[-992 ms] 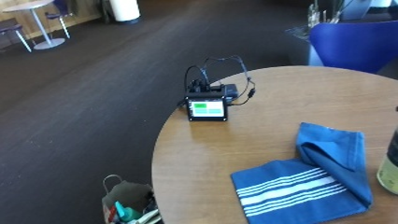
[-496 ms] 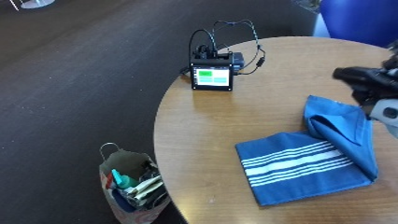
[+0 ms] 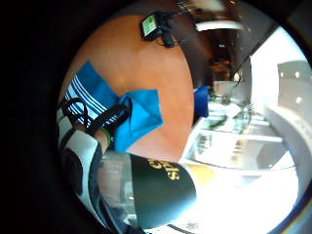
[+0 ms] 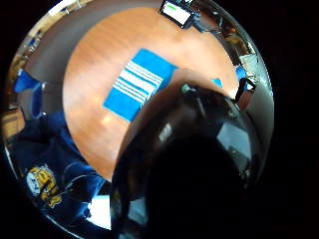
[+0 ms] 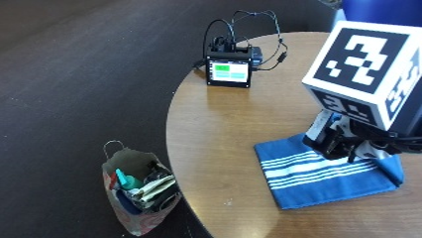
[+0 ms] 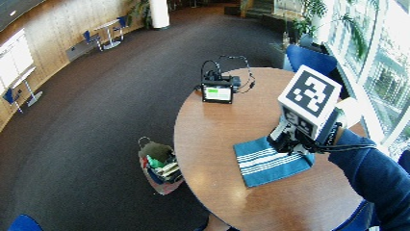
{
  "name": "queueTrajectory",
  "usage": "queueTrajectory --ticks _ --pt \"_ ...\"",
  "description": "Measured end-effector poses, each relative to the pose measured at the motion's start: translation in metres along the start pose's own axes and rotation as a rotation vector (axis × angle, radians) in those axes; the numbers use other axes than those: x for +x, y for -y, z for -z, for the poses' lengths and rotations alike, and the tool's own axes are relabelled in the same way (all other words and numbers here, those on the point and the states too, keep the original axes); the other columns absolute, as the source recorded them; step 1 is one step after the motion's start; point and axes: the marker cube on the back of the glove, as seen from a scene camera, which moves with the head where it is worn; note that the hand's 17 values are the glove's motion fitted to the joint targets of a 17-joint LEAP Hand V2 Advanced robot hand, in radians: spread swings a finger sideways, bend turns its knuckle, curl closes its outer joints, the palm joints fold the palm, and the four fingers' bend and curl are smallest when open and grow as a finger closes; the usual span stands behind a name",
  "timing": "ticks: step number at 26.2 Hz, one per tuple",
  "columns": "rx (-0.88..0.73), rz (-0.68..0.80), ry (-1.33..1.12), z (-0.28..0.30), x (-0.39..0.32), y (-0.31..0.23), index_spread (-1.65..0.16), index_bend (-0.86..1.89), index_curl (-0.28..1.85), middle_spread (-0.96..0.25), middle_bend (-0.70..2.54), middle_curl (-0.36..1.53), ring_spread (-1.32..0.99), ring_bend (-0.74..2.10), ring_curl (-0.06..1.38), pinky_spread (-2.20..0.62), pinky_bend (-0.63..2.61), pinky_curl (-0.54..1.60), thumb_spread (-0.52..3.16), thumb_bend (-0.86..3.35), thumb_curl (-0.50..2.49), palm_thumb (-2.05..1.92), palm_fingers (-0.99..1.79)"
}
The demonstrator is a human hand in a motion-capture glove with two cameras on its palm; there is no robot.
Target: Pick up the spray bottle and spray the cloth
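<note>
Round wooden table (image 5: 224, 139); blue striped cloth (image 5: 316, 173) lies flat near its edge, one corner folded over. Gloved right hand (image 5: 346, 141) hangs above the cloth's far side in the outside view, mostly hidden behind its own gear.

Spray bottle (image 3: 151, 187) shows only in the palm views: a clear body with a dark label, filling the frame close against the palm, beside the cloth. Close is not the same as held. Whether the fingers are wrapped round it or spread, I cannot tell.

Judged step: securing the bottle before lifting.

To do it well: settle the palm on the labelled body, index finger free for the trigger (nozzle not visible, so check its direction first). Lift straight up, turn the nozzle toward the striped middle of the cloth, away from the small screen device (image 5: 228, 71) with cables at the table's far side.
</note>
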Motion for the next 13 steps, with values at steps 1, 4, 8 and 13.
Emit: queueTrajectory --ticks 1,4,8,13 --pt "-0.043 0.03 -0.048 0.002 -0.002 0.0 -0.25 0.36 0.58 -0.13 0.62 0.49 -0.23 0.63 0.43 -0.31 0.41 0.38 0.72 -0.03 0.7 0.88 1.41" --pt "-0.109 0.072 -0.08 -0.003 -0.007 0.008 -0.25 0.36 0.58 -0.13 0.62 0.49 -0.23 0.64 0.43 -0.31 0.4 0.38 0.72 -0.03 0.7 0.88 1.41" --pt "-0.21 0.099 -0.076 -0.017 -0.008 0.013 -0.25 0.36 0.58 -0.13 0.62 0.49 -0.23 0.64 0.43 -0.31 0.4 0.38 0.71 -0.03 0.7 0.88 1.41" --pt "-0.387 0.106 -0.213 -0.032 -0.001 0.006 -0.25 0.36 0.58 -0.13 0.62 0.49 -0.23 0.64 0.43 -0.31 0.4 0.38 0.71 -0.03 0.71 0.89 1.41"
